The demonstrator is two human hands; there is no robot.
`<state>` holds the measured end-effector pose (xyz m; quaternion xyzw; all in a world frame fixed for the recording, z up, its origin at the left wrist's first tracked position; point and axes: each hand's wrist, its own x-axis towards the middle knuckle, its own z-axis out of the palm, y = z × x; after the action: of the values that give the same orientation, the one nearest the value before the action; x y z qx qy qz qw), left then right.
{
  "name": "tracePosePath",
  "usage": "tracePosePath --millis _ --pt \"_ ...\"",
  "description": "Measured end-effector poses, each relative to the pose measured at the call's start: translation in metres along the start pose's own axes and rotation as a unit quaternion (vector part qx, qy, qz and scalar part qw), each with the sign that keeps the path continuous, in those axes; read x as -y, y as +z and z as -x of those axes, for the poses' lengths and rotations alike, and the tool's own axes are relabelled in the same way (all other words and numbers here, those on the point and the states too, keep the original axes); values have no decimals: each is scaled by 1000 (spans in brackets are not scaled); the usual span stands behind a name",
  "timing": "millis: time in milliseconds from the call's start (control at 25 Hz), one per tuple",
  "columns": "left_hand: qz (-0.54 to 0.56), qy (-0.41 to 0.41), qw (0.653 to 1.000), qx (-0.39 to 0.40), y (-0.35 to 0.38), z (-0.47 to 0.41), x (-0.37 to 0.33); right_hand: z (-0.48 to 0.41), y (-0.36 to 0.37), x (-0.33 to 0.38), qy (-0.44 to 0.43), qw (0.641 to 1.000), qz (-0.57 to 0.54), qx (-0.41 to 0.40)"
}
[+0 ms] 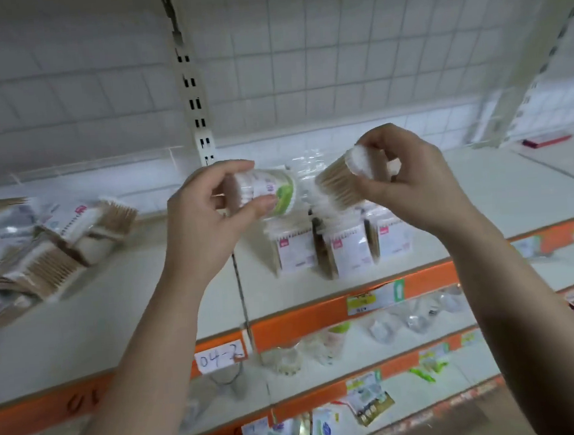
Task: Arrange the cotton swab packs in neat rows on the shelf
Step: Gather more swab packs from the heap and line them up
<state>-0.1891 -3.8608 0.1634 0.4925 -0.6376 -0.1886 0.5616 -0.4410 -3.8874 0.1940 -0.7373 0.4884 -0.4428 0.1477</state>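
My left hand (pixel 206 213) grips a cotton swab pack with a green and white label (pixel 273 192), held on its side above the shelf (pixel 147 297). My right hand (pixel 409 180) grips a second swab pack (pixel 337 182), its wooden sticks and white tips showing. Both packs hang close together at mid-frame. Below them three swab packs (pixel 343 247) stand upright in a row on the shelf. A loose heap of swab packs (pixel 50 242) lies at the left of the shelf.
A slotted metal upright (pixel 193 97) divides the wire-grid back panel. Orange price rails (pixel 320 314) edge the shelves. Lower shelves hold clear packets (pixel 410 317) and small goods (pixel 369 403). A red flat item (pixel 547 140) lies far right.
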Motion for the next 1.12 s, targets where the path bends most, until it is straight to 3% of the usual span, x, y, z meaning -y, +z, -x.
tracePosePath --millis 200,400,720,960,1120 --pt "29 -15 998 45 74 -10 -35 -2 -71 -53 21 1000 -1 -5" --pt "-38 62 993 92 126 -30 -48 -9 -108 -100 29 998 57 17" --pt "-96 89 977 166 184 -99 -39 -55 -130 -154 160 987 -5 0" --pt "-112 116 965 205 220 -143 -22 -93 -134 -196 224 967 94 71" --pt "-111 128 963 209 239 -156 -16 -105 -118 -222 203 955 156 153"
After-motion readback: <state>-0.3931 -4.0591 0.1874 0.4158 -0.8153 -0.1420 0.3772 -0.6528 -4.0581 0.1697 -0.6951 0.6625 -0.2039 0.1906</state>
